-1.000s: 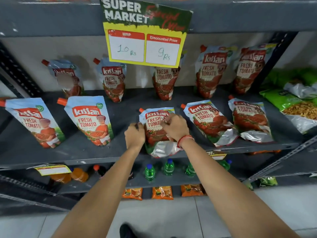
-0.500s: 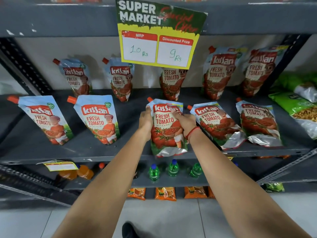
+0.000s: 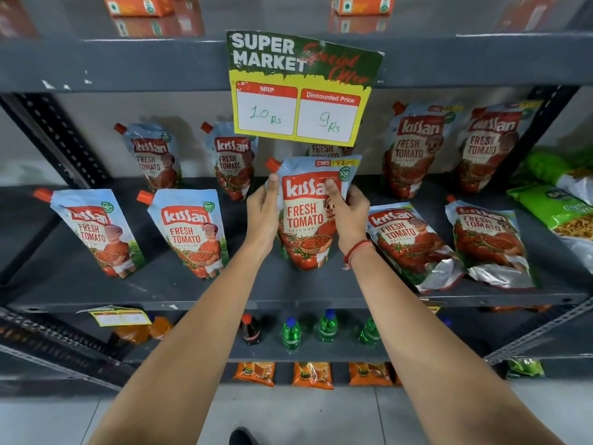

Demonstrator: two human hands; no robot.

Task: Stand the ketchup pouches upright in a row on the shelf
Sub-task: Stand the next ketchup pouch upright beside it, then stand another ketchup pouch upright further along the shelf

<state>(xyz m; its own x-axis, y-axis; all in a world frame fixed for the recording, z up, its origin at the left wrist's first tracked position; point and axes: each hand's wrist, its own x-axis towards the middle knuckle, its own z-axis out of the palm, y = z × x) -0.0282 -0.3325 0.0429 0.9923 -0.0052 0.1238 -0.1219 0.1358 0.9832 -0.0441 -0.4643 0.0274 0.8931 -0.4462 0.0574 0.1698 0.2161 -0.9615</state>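
Since the earlier frames, the middle ketchup pouch (image 3: pixel 309 216) had been raised from lying slumped on the shelf (image 3: pixel 224 293) to an upright pose, and the view had drawn closer. The pouch was held between both hands: the left hand (image 3: pixel 263 213) was closed on its left edge with the thumb on the front, and the right hand (image 3: pixel 349 213) was closed on its right edge with a finger laid across the label. Its base was seen at the front row of the shelf, though contact could not be told. Two front-row pouches (image 3: pixel 189 232) were stood upright to its left, while two fallen pouches (image 3: pixel 407 245) were left lying to its right. A price sign (image 3: pixel 301 88) was hung from the shelf above.
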